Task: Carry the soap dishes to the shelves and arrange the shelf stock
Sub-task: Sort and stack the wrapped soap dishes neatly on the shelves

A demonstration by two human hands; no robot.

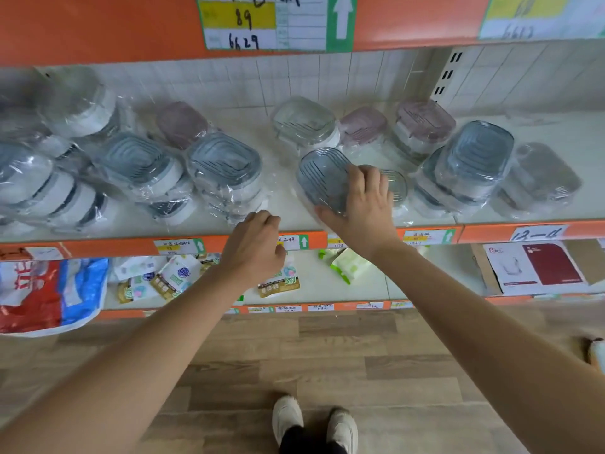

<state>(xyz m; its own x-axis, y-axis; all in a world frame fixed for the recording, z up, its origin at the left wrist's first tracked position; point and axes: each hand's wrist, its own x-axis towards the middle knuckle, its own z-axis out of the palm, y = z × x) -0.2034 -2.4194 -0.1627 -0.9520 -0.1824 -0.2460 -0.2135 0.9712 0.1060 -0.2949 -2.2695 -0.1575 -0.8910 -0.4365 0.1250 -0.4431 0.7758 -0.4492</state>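
Right grip [360, 204] of mine is curled over a grey-blue soap dish [322, 178] in clear wrap, fingers over its right edge and thumb under its near end, holding it tilted just above the front of the white shelf [284, 204]. Left grip [253, 244] of mine hangs in front of the orange shelf edge [108, 247], fingers loosely curled and holding nothing. Just behind the right fingers sits a small clear dish [397, 186], partly hidden. To the right stands a wrapped stack of blue-grey dishes [471, 165], and beside it a grey one [540, 178]. Further back lie a pale green dish [304, 122] and two pink-lidded ones [361, 124] [424, 121]. To the left are more wrapped blue-grey stacks [226, 168] [137, 165] and another pink dish [181, 124]. On the lower shelf lie small packets [170, 276] and a red, white and blue bag [45, 293]. Below, I see my pale shoes [314, 421] on a wood-pattern floor [393, 371].
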